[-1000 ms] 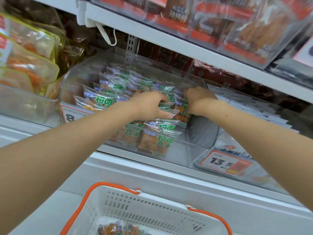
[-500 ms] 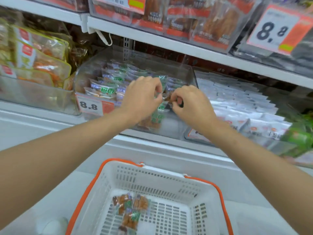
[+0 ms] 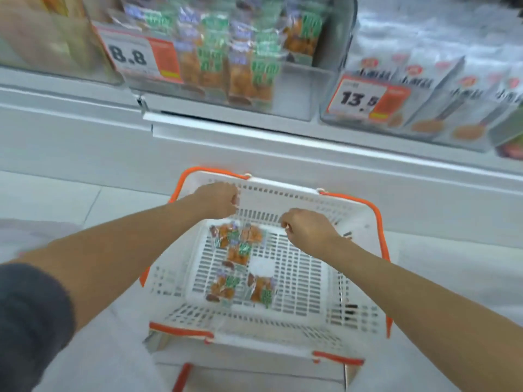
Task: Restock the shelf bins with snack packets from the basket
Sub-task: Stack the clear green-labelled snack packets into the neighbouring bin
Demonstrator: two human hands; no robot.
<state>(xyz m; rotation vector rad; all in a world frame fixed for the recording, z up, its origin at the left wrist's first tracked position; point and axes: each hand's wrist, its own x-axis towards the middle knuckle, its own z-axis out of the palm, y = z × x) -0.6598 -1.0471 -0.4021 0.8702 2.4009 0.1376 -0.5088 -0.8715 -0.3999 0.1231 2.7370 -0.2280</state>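
Head view: the only camera I have, motion-blurred, looking down into the basket [image 3: 285, 193] on the floor under the shelf.
Left hand [image 3: 219, 199]: clenched, palm down, over the basket's far wall; nothing shows in it.
Right hand [image 3: 307, 229]: fingers curled downward, hanging over the basket floor; no packet visible in it.
Packets [image 3: 236, 244]: a cluster of three lies on the basket floor at the far left, and two more [image 3: 261, 290] lie closer to me.
Key relation: the cluster sits between my hands, just on my side of the left hand and to the left of the right fingertips. I judge the left hand slightly nearer.
Long axis: the cluster's packets seem to run roughly away from me, but the blur keeps me from being sure.
Bin [image 3: 297, 100]: clear, on the shelf above, packets standing in it, with room at its right side.
Next step, my guess: drop onto the cluster and pinch.
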